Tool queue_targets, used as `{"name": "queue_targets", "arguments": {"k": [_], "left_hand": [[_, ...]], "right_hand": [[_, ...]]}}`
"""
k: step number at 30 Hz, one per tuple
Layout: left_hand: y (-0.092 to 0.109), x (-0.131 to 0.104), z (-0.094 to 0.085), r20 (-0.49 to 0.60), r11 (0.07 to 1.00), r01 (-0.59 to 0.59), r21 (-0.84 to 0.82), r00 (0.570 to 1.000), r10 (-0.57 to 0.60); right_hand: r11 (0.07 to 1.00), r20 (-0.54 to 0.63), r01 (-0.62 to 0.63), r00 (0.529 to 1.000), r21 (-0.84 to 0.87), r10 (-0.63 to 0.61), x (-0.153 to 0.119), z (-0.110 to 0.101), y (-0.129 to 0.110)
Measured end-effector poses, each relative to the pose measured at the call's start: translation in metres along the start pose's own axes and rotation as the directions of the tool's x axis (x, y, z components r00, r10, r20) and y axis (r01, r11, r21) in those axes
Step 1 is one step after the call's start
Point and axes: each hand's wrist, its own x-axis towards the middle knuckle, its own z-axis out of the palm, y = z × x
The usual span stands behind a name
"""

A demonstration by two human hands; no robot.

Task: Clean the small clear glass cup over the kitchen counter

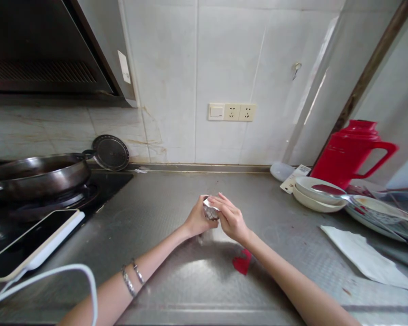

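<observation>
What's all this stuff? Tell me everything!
Wall: 1, pale, back
Hood: 1, dark, top left
Stove: 1, black, left
Pan: 1, silver, on stove
Disc: 1, dark, against wall
Phone: 1, black, left
Cable: 1, white, left
Switch panel: 1, cream, wall
Hook: 1, pale, wall
Flask: 1, red, right
Card: 1, white, right
Dishes: several, mostly white, right
Sheet: 1, white, right
Counter: 1, grey, middle
Scrap: 1, red, on counter
Held thing: 1, silvery, middle
Bracelets: 2, silver, left forearm
Left hand: 1, bare, middle
Right hand: 1, bare, middle
</observation>
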Motion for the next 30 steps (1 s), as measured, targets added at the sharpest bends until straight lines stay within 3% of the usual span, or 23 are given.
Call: {"name": "queue_targets", "arguments": {"k": [5, 13, 17, 25, 30], "left_hand": [[0.007, -0.002, 0.0, -0.003, 0.999, 0.032, 0.031, 0.999, -0.032], [0.006, 0.003, -0.002, -0.038, 0.999, 0.037, -0.016, 0.999, -0.037], [0.005, 0.003, -0.001, -0.05, 0.998, 0.052, -0.022, 0.997, -0.053], [0.011, -0.001, -0.002, -0.047, 0.998, 0.061, 0.005, 0.997, -0.061], [0.007, 0.002, -0.002, -0.101, 0.996, 0.089, -0.003, 0.991, -0.089]], "right_hand": [[0.988, -0.098, -0.151, 0.983, 0.029, 0.153, -0.003, 0.0, 0.015], [0.997, -0.015, 0.031, 0.999, -0.07, -0.032, 0.0, -0.004, 0.003], [0.997, -0.01, 0.064, 0.998, -0.05, -0.065, 0.0, -0.003, 0.0], [0.988, -0.135, -0.155, 0.979, 0.0, 0.154, -0.003, -0.002, 0.015], [0.994, -0.131, -0.11, 0.985, -0.001, 0.109, -0.004, 0.001, 0.007]]}}
